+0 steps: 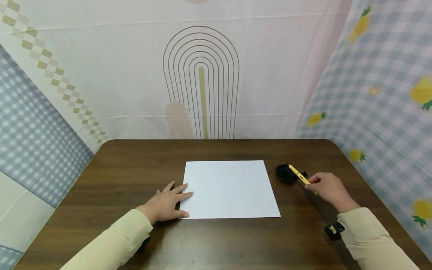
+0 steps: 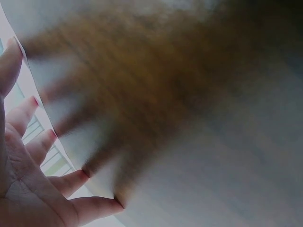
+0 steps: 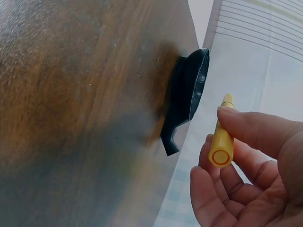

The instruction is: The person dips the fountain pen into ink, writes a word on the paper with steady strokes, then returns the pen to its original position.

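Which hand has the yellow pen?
The right hand: it pinches the yellow pen, while the left hand lies spread at the edge of the white paper.

Narrow gap between paper (image 1: 229,191) and black dish (image 1: 284,177) — yellow pen (image 1: 299,174) obstructs above it.

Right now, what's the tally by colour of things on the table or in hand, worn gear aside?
White: 1, paper
Yellow: 1, pen
Black: 1, dish
Total: 3
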### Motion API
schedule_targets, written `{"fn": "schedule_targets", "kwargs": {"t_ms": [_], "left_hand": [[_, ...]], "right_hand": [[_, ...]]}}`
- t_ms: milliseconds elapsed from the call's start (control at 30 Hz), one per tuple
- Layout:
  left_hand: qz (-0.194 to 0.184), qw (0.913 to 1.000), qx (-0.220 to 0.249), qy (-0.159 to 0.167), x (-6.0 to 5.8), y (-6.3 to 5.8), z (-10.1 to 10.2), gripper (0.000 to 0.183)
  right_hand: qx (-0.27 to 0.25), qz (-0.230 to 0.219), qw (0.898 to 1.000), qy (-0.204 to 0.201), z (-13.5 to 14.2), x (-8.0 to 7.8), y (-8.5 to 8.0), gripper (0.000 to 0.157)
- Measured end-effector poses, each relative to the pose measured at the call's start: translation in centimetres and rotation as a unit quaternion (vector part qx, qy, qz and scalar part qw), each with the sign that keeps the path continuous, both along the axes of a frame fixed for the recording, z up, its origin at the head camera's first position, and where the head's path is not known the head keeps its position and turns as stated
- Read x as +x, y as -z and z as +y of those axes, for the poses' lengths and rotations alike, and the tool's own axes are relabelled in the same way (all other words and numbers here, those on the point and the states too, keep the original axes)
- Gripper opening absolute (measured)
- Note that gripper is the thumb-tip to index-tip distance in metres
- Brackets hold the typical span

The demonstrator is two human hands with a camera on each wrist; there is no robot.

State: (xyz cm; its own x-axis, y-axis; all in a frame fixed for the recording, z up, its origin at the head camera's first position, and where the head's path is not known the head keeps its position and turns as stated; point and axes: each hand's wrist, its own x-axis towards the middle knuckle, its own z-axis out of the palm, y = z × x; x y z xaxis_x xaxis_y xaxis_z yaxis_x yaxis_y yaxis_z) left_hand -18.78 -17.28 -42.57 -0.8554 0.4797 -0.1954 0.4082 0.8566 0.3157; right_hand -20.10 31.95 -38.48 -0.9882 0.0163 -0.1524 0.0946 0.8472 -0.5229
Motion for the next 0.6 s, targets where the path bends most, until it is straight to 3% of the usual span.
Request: {"fn": "schedule_targets", "kwargs": {"t_ms": [600], "left_hand": [[0.002,1.0,0.009,0.0,-0.06,0.19,-0.03,0.068]], "right_hand": [[0.013,0.01,1.0,-0.015,-0.29,-0.17,-0.26,0.017]]}}
